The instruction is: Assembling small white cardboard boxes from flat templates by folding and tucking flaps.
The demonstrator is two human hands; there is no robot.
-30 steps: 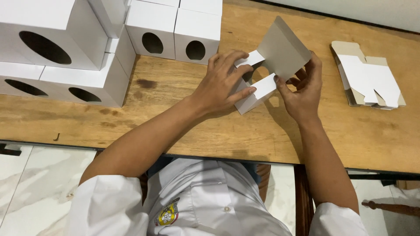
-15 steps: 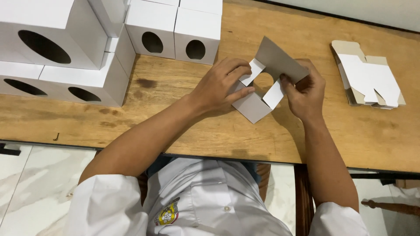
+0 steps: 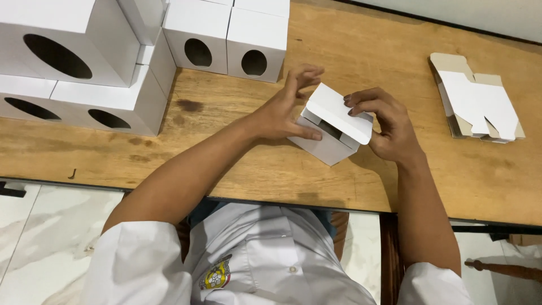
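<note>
A small white carton point(image 3: 333, 127), half folded into shape, sat between the two hands near the middle of the bench point(image 3: 237, 164), closer to the near edge than to the far one. The left hand point(image 3: 285, 110) steadied it from the left: the thumb lay along the carton's lower left face while the other fingers were spread and lifted above the top, so that grip was loose and mostly open. The right hand point(image 3: 389, 124) came in from the right, its fingertips curled over the edge of the carton's raised lid flap and its palm behind the right side; that grip was closed lightly on the flap and wall.

The carton lay tilted, one corner pointing toward the near edge of the bench. Its long axis ran slantwise from the far left toward the near right, and the open mouth under the flap showed a dark inside.

At the far left corner of the bench stood a stack of finished white boxes point(image 3: 84, 68), each with a dark oval window cut in a face. Two more boxes of the same kind point(image 3: 226, 42) stood side by side at the far edge, just left of the hands. Toward the right end of the bench, well apart from the hands, lay a small pile of flat, unfolded carton blanks point(image 3: 477, 101), white on one face and brown along the edges.
</note>
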